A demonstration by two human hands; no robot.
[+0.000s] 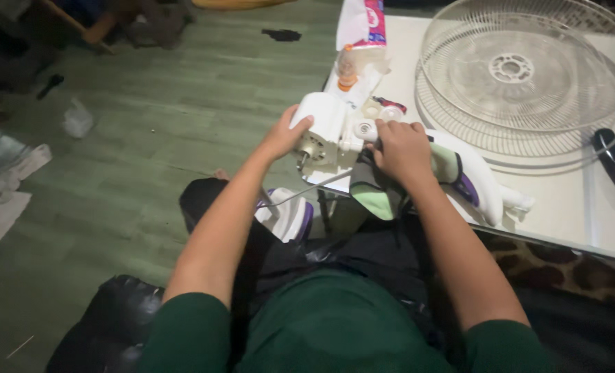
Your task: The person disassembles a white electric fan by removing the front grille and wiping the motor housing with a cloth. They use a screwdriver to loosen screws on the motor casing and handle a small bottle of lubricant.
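- Table [598,228]: pale top, at right of view; bears the fan parts; the person sits at its near-left corner.
- Grilles [522,69]: two round white wire fan guards, stacked on the table, well apart from the hands; judged already off the fan, so the strip-down looks well along.
- Neck [490,190]: white curved fan stand piece with a purple band, lying along the table's near edge, just beside the right wrist; apart from the base.
- Base [290,217]: white-and-purple piece, below the table edge near the person's knee; partly hidden by the left forearm.
- Motor [325,128]: white-housed fan motor, bare of blade and guards, shaft end towards the person; held at the table's corner between both hands; a thin grey cord runs down from it.
- Cloth [380,197]: green-and-grey, draped over the table edge beneath the right hand.
- Left hand [283,135]: clasped on the motor's left side, thumb over the top of the housing.
- Right hand [404,148]: closed over the motor's right end, fingers curled at a small white round knob [364,129]; whether it turns or merely steadies, cannot tell.
- Bottle [347,69]: small, orange-capped, on a white wrapper behind the motor; untouched.
- Judged left: the motor itself not yet opened or refitted; blade not in view.
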